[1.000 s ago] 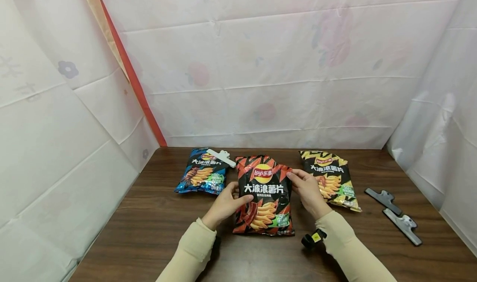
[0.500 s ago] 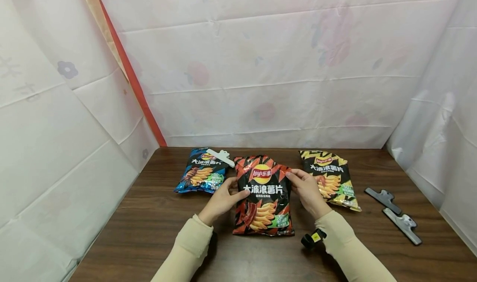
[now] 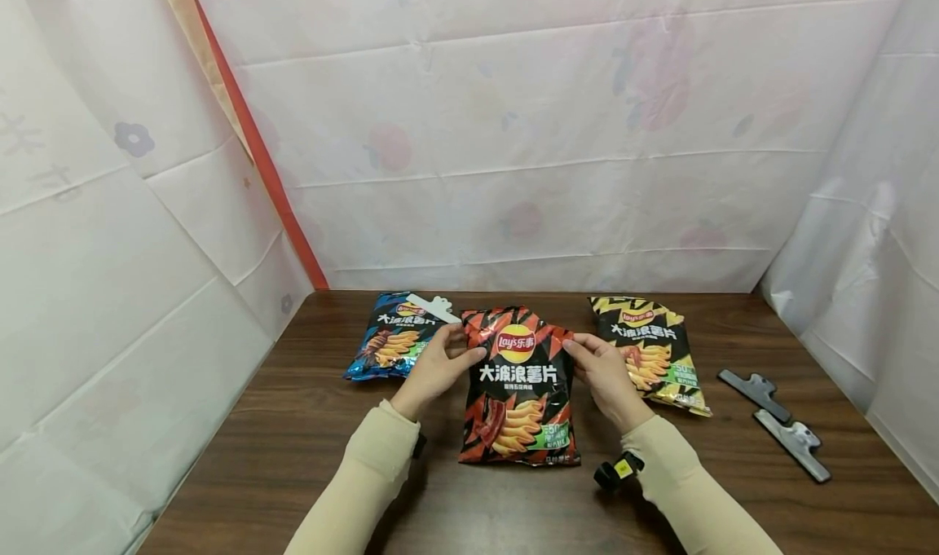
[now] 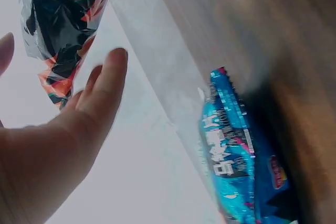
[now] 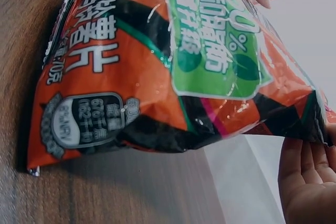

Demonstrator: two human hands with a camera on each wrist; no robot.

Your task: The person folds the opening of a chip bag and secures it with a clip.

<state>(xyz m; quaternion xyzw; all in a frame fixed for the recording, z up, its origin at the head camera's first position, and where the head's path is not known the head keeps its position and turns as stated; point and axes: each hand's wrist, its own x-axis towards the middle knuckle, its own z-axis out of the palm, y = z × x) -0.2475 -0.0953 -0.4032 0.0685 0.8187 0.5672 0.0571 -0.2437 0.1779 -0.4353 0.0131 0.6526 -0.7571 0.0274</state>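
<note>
A red and black bag of chips (image 3: 521,408) stands upright in the middle of the head view, its lower edge at the table. At its upper right corner my right hand (image 3: 605,376) pinches the foil between thumb and fingers. My left hand (image 3: 434,372) is at the bag's upper left side, thumb overlapping the front. In the left wrist view, the fingers (image 4: 105,93) are extended and the thumb is spread apart, with the bag's corner between them. The right wrist view shows the bag's lower front close up, with curled right-hand fingers (image 5: 304,174) at its corner.
A blue chip bag (image 3: 389,339) lies at the back left, with a white clip (image 3: 438,306) over its top corner. At the right lies a yellow and black chip bag (image 3: 649,351). Two grey clips (image 3: 756,390) rest beyond it. Pale sheets wall the wooden table (image 3: 279,449).
My left hand has slid up along the bag's left side, from its middle toward its top corner, and its thumb has moved up. The right hand and the bag have barely moved.
</note>
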